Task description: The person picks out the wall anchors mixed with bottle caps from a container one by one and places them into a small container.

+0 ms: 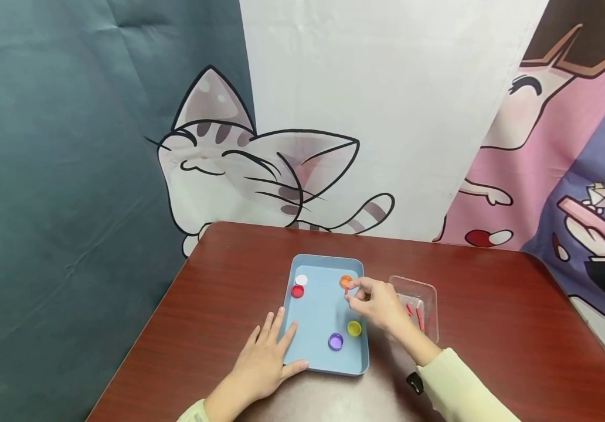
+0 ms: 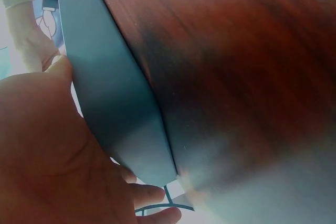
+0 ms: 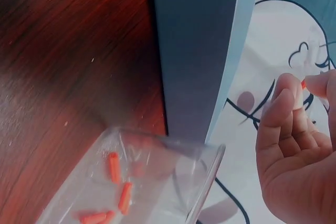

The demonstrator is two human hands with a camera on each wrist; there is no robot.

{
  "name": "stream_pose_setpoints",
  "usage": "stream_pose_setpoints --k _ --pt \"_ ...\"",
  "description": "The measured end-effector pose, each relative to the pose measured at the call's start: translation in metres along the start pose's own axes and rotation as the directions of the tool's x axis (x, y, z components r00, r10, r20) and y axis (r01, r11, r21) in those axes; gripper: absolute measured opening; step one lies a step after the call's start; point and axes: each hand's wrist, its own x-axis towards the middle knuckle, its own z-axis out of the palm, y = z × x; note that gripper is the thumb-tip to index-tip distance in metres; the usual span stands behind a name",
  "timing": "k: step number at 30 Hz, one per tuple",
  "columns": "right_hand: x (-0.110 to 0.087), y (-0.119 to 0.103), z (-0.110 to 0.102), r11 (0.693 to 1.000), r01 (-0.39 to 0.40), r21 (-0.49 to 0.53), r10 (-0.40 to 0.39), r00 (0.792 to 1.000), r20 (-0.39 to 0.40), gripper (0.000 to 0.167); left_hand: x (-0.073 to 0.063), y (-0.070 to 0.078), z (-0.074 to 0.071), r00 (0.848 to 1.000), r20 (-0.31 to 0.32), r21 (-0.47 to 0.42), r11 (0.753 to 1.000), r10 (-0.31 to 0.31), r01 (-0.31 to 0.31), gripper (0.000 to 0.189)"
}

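On the table lies a blue tray (image 1: 313, 310) with small round caps in it. A white cap (image 1: 301, 280) and a red cap (image 1: 297, 291) sit near its left side, an orange cap (image 1: 345, 281) at the far right. Closer to me are a yellow cap (image 1: 354, 328) and a purple cap (image 1: 336, 341). My left hand (image 1: 260, 360), fingers spread, rests at the tray's near left edge. Between thumb and fingertips, my right hand (image 1: 381, 302) pinches a short red stick (image 1: 347, 291) above the tray, close to the orange cap.
Right of the tray stands a clear plastic box (image 1: 431, 290), partly behind my right hand and forearm. More red sticks (image 3: 114, 167) lie inside it. A small black object (image 1: 415, 383) shows beside my right sleeve. Behind the brown table (image 1: 492, 316) hangs a cartoon-printed curtain (image 1: 387, 88).
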Motion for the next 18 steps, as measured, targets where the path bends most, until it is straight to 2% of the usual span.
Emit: stream_pose_setpoints --k 6,11,15,18 --pt "-0.007 0.007 -0.018 0.997 0.058 -0.041 -0.059 0.998 -0.035 0.016 0.001 0.003 -0.002 1.000 0.000 -0.012 1.000 0.001 -0.001 0.080" --pt "-0.016 0.017 -0.032 0.998 0.035 -0.045 -0.036 0.999 -0.028 0.018 0.000 0.003 -0.003 1.000 0.001 -0.002 1.000 -0.003 0.003 0.080" --pt "-0.020 0.030 -0.043 0.996 0.067 -0.065 -0.070 0.996 -0.056 0.016 -0.001 0.002 -0.002 1.000 -0.003 0.000 1.000 -0.006 0.006 0.080" --pt "-0.022 0.040 -0.053 0.995 0.062 -0.076 -0.067 0.995 -0.073 0.015 -0.002 0.002 -0.001 1.000 -0.007 0.000 1.000 -0.007 0.007 0.080"
